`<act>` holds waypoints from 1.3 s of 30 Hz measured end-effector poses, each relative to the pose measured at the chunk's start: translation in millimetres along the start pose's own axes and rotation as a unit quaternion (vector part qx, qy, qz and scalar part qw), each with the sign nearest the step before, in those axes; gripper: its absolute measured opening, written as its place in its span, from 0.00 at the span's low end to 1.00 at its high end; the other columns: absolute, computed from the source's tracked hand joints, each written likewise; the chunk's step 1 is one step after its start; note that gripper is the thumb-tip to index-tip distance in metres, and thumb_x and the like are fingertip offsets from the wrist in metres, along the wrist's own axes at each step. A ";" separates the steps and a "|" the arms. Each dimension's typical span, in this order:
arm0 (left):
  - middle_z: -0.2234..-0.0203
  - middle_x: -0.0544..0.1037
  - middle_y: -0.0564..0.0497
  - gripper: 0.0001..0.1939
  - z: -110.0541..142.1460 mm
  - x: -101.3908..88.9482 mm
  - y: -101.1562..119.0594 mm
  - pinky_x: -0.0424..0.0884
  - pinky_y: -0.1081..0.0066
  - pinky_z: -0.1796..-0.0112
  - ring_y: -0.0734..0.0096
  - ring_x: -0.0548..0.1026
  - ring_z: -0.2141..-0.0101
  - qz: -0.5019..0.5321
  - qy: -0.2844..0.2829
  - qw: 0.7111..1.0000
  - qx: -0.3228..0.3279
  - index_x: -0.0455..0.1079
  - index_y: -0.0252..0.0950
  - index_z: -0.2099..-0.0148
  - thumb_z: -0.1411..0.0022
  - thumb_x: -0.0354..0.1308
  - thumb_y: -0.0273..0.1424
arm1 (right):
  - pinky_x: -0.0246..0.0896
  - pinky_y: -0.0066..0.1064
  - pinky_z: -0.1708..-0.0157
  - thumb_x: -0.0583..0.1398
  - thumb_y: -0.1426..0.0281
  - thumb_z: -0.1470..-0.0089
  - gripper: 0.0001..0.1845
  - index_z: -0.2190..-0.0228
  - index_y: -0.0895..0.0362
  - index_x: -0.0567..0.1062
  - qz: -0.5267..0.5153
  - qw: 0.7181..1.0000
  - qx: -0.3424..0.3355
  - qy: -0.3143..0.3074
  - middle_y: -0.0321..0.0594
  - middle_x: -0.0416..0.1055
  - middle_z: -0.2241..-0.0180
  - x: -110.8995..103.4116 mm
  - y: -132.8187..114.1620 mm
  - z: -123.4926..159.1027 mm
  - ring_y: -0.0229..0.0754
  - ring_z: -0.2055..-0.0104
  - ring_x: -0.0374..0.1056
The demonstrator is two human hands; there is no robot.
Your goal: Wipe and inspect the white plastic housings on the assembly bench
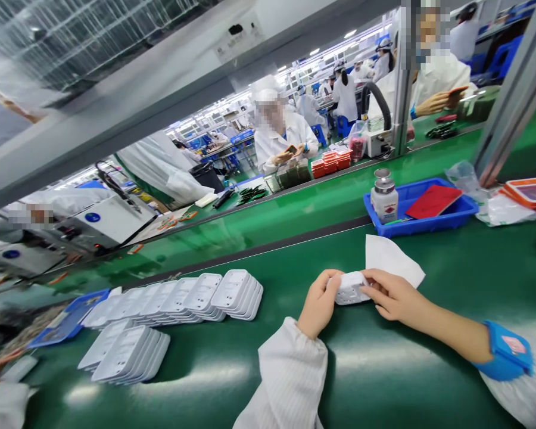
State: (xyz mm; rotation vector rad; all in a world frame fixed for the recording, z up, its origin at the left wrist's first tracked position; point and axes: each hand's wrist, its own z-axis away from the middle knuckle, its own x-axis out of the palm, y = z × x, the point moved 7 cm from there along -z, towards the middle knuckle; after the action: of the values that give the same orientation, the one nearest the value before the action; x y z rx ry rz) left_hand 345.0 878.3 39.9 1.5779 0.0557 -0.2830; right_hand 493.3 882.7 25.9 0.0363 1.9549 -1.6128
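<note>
A white plastic housing (351,288) with small openings is held above the green bench, tilted so one face shows. My left hand (320,302) grips its left end, thumb along the near edge. At the other end, the fingers of my right hand (390,293) are closed on the housing's right side. A blue band wraps my right wrist. Behind my right hand lies a white sheet (390,259), partly covered by it. Stacks of similar white housings (236,292) stand in an overlapping row to the left, with more stacks (131,353) in front of them.
A blue tray (424,221) holds a white dispenser bottle (384,196) and a red cloth (433,201). Orange-framed parts (529,193) lie at far right. Another blue tray (71,319) and a co-worker's sleeve (4,405) are at left. A metal frame crosses overhead; co-workers sit beyond the belt.
</note>
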 end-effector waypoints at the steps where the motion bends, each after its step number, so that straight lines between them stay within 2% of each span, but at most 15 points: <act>1: 0.69 0.70 0.53 0.15 0.2 0.5 -0.6 0.59 0.72 0.64 0.72 0.64 0.67 -0.005 -0.003 1.000 0.001 0.69 0.36 0.62 0.36 0.48 0.41 | 0.48 0.25 0.83 0.51 0.60 0.44 0.14 0.64 0.57 0.68 0.000 1.000 0.001 -0.004 0.33 0.59 0.79 0.5 -0.9 0.3 0.35 0.81 0.53; 5: 0.68 0.71 0.52 0.15 1.2 2.2 -1.8 0.61 0.72 0.65 0.72 0.65 0.68 -0.021 -0.016 1.000 0.001 0.69 0.36 0.61 0.37 0.49 0.41 | 0.47 0.26 0.84 0.50 0.58 0.44 0.17 0.63 0.58 0.67 -0.004 1.000 0.009 -0.017 0.32 0.56 0.80 1.8 -2.3 0.9 0.36 0.82 0.52; 12: 0.65 0.72 0.52 0.16 4.1 4.9 5.4 0.62 0.73 0.64 0.72 0.66 0.66 -0.053 -0.047 0.997 0.008 0.68 0.37 0.56 0.46 0.61 0.37 | 0.50 0.26 0.83 0.50 0.58 0.44 0.18 0.62 0.59 0.67 0.011 1.000 0.004 -0.016 0.33 0.58 0.79 0.3 -3.0 -0.1 0.37 0.80 0.55; 18: 0.64 0.72 0.52 0.15 4.6 5.7 6.9 0.63 0.72 0.64 0.71 0.67 0.66 -0.075 -0.049 0.996 0.013 0.67 0.37 0.56 0.44 0.59 0.37 | 0.50 0.26 0.82 0.50 0.59 0.43 0.16 0.63 0.58 0.67 0.013 1.000 -0.004 -0.012 0.34 0.59 0.79 0.7 -3.3 -0.5 0.36 0.80 0.55; 24: 0.64 0.72 0.52 0.15 4.2 5.5 6.7 0.63 0.72 0.63 0.70 0.67 0.65 -0.080 -0.048 0.996 0.012 0.67 0.37 0.56 0.44 0.59 0.37 | 0.53 0.27 0.79 0.52 0.61 0.44 0.14 0.63 0.58 0.69 0.051 0.998 -0.032 0.008 0.37 0.65 0.76 -3.0 -6.1 -1.0 0.38 0.78 0.58; 30: 0.66 0.71 0.53 0.16 4.6 6.5 5.8 0.62 0.73 0.66 0.72 0.66 0.68 -0.082 -0.056 0.995 0.005 0.67 0.37 0.56 0.44 0.59 0.39 | 0.51 0.27 0.81 0.50 0.60 0.42 0.15 0.63 0.58 0.69 0.036 0.999 -0.015 -0.002 0.35 0.62 0.78 -1.4 -4.5 0.0 0.37 0.80 0.56; 39: 0.66 0.71 0.53 0.16 4.2 6.0 4.9 0.62 0.73 0.66 0.73 0.65 0.69 -0.087 -0.057 0.995 0.004 0.67 0.37 0.56 0.44 0.59 0.39 | 0.51 0.26 0.81 0.51 0.62 0.42 0.14 0.62 0.58 0.69 0.035 0.999 -0.014 -0.004 0.36 0.64 0.76 -2.2 -4.2 0.0 0.36 0.79 0.57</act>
State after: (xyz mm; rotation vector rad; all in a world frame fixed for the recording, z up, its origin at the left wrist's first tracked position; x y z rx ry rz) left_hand 351.3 873.2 43.4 1.5650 0.1038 -0.5098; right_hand 493.5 882.4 30.7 0.0857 1.9472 -1.5383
